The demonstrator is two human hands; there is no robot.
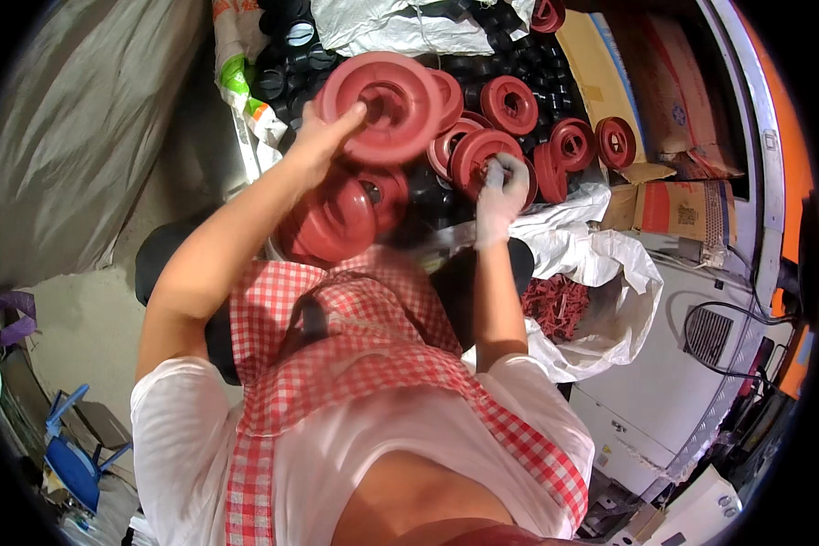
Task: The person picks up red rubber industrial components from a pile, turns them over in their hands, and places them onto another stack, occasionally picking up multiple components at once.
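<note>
My left hand (323, 136) is closed on the rim of a dark-red round plastic part (416, 88), wheel-like with a hollow centre, its thumb on the face. The part is lifted above the pile and slightly blurred. My right hand (502, 198), in a thin pale glove, has its fingers curled at the centre of another red round part (469, 153). What lies right under those fingertips is hidden. Several more red parts surround both hands, among them one at the upper right (510, 105) and a stacked one on the lower left (335, 218).
Black plastic pieces (551, 77) form a heap under the red parts. A white sack (632, 264) holding thin red plastic scraps (555, 305) stands by my right arm. Cardboard boxes (682, 209) and a pale machine cabinet (646, 337) are at right; a blue stool (71, 464) is lower left.
</note>
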